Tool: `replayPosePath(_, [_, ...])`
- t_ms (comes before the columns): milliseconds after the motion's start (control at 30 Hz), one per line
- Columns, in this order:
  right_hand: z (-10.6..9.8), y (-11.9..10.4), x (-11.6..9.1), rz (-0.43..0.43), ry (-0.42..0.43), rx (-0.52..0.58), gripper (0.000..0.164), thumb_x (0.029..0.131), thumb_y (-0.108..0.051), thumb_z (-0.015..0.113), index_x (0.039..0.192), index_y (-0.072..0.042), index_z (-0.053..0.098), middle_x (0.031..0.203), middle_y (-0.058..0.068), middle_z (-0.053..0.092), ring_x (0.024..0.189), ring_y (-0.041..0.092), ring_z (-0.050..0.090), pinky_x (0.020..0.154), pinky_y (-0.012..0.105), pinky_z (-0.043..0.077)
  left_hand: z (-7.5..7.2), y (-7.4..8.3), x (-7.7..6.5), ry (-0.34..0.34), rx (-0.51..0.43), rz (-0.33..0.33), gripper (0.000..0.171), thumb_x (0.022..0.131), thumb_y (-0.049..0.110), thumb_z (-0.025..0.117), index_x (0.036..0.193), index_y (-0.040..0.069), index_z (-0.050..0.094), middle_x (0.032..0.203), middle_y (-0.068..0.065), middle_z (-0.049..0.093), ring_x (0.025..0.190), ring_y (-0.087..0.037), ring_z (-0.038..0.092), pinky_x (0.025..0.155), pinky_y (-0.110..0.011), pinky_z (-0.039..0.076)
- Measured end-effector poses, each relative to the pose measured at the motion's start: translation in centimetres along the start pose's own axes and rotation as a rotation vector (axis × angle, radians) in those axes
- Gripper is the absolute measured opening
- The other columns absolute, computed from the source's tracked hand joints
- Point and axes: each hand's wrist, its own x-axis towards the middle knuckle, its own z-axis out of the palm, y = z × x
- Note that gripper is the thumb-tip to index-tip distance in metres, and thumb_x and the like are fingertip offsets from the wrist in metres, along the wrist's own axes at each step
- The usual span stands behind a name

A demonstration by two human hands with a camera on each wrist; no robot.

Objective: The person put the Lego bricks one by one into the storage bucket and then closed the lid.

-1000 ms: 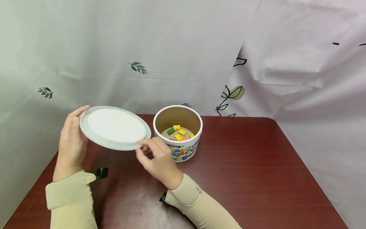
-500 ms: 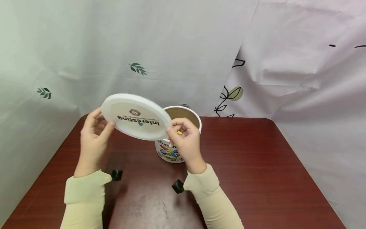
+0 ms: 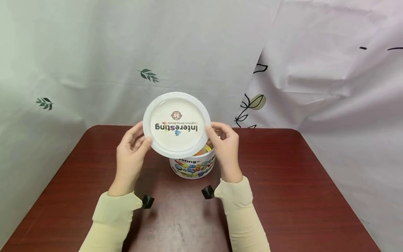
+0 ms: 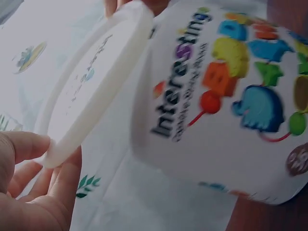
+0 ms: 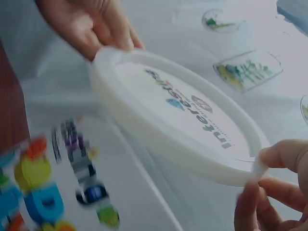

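A round white lid, printed "Interesting" and upside down in the head view, is held tilted above the tub. My left hand pinches its left edge between thumb and fingers. On the opposite edge my right hand grips the rim the same way. Below and behind it stands the white cylindrical tub, its wall covered with colourful printed shapes; the lid hides most of its mouth. Yellow and orange toy bricks show through the gap at the right. The left wrist view has the lid apart from the tub.
The dark red wooden table carries the tub near its far edge. A pale curtain with leaf prints hangs right behind. Black wrist-worn pieces project inward from both sleeves.
The lid has turned over from its plain underside to its printed face and moved right, over the tub's mouth. Both hands travelled right with it; the right hand regripped the rim.
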Motion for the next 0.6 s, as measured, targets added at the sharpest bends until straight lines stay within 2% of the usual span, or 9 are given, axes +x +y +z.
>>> replayPosePath(67, [-0.4, 0.3, 0.3, 0.007, 0.013, -0.047, 0.017, 0.093, -0.013, 0.074, 0.106, -0.002, 0.077, 0.085, 0.008, 0.070, 0.062, 0.040, 0.059, 0.058, 0.041, 0.059, 0.4, -0.3, -0.2, -0.024, 0.042, -0.010, 0.057, 0.094, -0.006, 0.067, 0.147, 0.006, 0.052, 0.140, -0.011, 0.058, 0.110, -0.014, 0.066, 0.091, -0.020, 0.054])
replayPosePath(133, [-0.7, 0.7, 0.6, 0.011, 0.024, -0.084, 0.017, 0.093, -0.012, 0.074, 0.107, -0.002, 0.077, 0.082, 0.011, 0.070, 0.058, 0.036, 0.059, 0.057, 0.041, 0.058, 0.8, -0.6, -0.4, -0.055, 0.102, -0.018, 0.060, 0.095, -0.003, 0.067, 0.151, 0.008, 0.049, 0.145, -0.010, 0.055, 0.116, -0.013, 0.063, 0.093, -0.018, 0.052])
replayPosePath(300, [-1.2, 1.5, 1.1, 0.064, 0.042, -0.213, 0.026, 0.094, -0.014, 0.073, 0.118, -0.006, 0.075, 0.083, 0.012, 0.068, 0.050, 0.019, 0.057, 0.049, 0.027, 0.052, 1.2, -1.3, -0.7, -0.167, 0.224, -0.024, 0.065, 0.099, 0.007, 0.065, 0.158, 0.011, 0.036, 0.158, -0.006, 0.041, 0.139, -0.019, 0.047, 0.105, -0.019, 0.043])
replayPosePath(467, [-1.5, 2.2, 1.4, 0.104, 0.069, -0.389, 0.027, 0.093, -0.021, 0.072, 0.117, -0.010, 0.077, 0.082, 0.009, 0.067, 0.061, 0.016, 0.059, 0.054, 0.026, 0.050, 1.6, -2.2, -0.9, -0.289, 0.362, -0.034, 0.071, 0.104, 0.020, 0.060, 0.163, 0.014, 0.020, 0.166, -0.005, 0.026, 0.148, -0.024, 0.034, 0.115, -0.035, 0.037])
replayPosePath(600, [-1.7, 2.7, 1.7, 0.100, 0.098, -0.504, 0.025, 0.092, -0.022, 0.070, 0.111, -0.008, 0.077, 0.075, 0.007, 0.063, 0.068, 0.018, 0.056, 0.059, 0.028, 0.047, 1.9, -2.8, -1.2, -0.354, 0.450, -0.087, 0.075, 0.105, 0.031, 0.057, 0.164, 0.020, 0.012, 0.169, 0.000, 0.014, 0.153, -0.025, 0.021, 0.119, -0.053, 0.029])
